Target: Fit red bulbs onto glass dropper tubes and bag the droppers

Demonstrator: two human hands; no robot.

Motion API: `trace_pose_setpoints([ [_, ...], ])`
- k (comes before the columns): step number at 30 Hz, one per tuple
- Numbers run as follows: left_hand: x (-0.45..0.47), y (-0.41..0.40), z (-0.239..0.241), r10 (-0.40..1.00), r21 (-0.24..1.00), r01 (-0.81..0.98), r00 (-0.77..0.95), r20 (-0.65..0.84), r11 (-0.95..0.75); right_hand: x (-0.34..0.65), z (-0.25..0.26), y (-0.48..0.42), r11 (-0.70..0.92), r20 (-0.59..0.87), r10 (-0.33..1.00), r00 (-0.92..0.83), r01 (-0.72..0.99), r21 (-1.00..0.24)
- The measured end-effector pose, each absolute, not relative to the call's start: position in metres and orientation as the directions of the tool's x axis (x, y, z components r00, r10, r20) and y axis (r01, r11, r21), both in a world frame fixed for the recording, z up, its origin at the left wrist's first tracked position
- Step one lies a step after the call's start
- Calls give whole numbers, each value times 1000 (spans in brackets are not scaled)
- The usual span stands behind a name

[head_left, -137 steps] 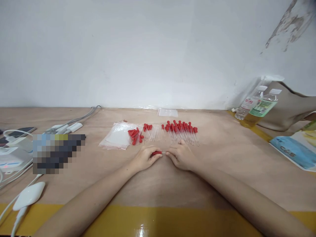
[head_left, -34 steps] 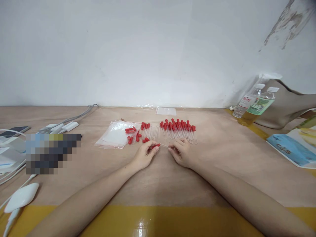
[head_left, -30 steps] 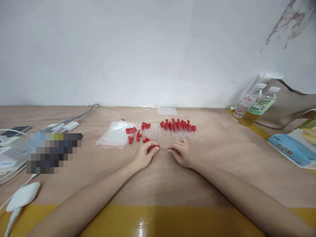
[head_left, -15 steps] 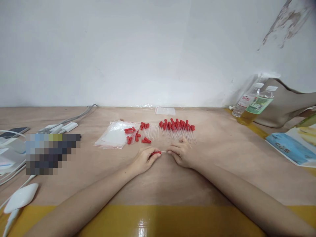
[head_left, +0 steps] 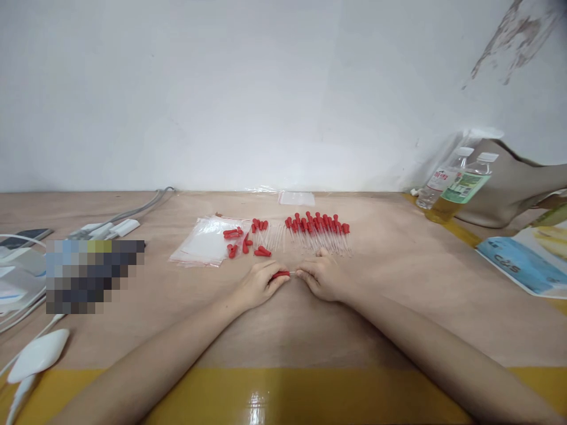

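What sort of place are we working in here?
Probably a makeshift workspace in a home or small workroom, I can't tell which: red-bulbed droppers lie on the table, with a white adapter at left and drink bottles at right.

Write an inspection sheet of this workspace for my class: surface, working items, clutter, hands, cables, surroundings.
Surface: brown tabletop, yellow band along near edge.
Working items: loose red bulbs on and beside clear bags; thin tubes; red-topped droppers to their right.
Clutter: two bottles, blue packet.
Hands: left hand pinches held bulb; right hand pinches clear tube meeting it.
Cables: grey cable, white cable, left side.
Surroundings: pale wall, peeling patch upper right.
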State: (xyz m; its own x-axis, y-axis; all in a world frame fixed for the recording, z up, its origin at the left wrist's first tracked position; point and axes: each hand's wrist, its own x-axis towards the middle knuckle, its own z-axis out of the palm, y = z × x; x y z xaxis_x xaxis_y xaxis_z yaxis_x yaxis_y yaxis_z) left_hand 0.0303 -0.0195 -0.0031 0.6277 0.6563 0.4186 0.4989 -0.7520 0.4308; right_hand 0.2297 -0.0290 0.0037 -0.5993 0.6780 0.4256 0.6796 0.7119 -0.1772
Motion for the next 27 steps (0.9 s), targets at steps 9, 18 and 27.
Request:
trace_pose_setpoints([
  [9, 6, -1, 6, 619, 186, 662, 513, 595, -726, 244, 26, -4, 460, 323, 884, -339, 751, -473],
  [18, -12, 20, -7, 686, 123, 785, 439, 580, -607, 218, 31, 51, -1, 207, 971, 119, 868, -496],
  [27, -13, 20, -9, 714, 123, 788, 465, 524, -603, 189, 19, 73, -163, 175, 956, 233, 925, -342],
])
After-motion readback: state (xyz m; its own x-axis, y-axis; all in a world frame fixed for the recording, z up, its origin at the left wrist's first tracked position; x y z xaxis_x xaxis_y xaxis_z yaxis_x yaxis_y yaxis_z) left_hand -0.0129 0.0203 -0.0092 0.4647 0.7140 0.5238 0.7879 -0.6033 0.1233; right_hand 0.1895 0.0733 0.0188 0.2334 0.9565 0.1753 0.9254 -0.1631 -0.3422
